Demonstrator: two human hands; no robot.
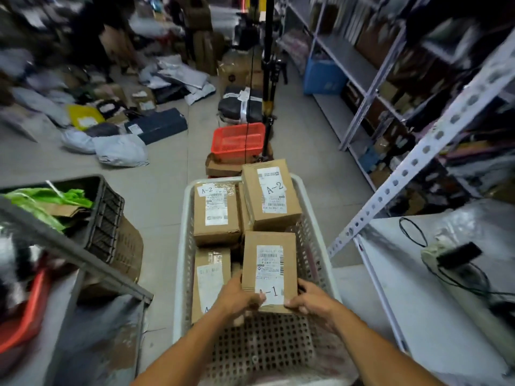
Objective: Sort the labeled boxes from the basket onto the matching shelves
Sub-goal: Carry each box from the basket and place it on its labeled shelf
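Observation:
A white perforated basket [182, 246] stands on the floor in front of me with several cardboard boxes in it. Both my hands grip the near end of a box labeled A-1 [269, 263], my left hand [237, 298] on its left corner and my right hand [312, 300] on its right corner. Behind it lie two boxes labeled A-2, one at the back left [216, 215] and one tilted at the back right [270, 193]. Another box [210, 282] lies at the left, its label partly hidden by my left hand.
Metal shelving [418, 160] runs along the right, with a white shelf surface [418, 274] holding cables near me. A black crate [103, 215] and a grey frame stand at the left. A red basket [237, 139], a black pole and scattered parcels fill the floor ahead.

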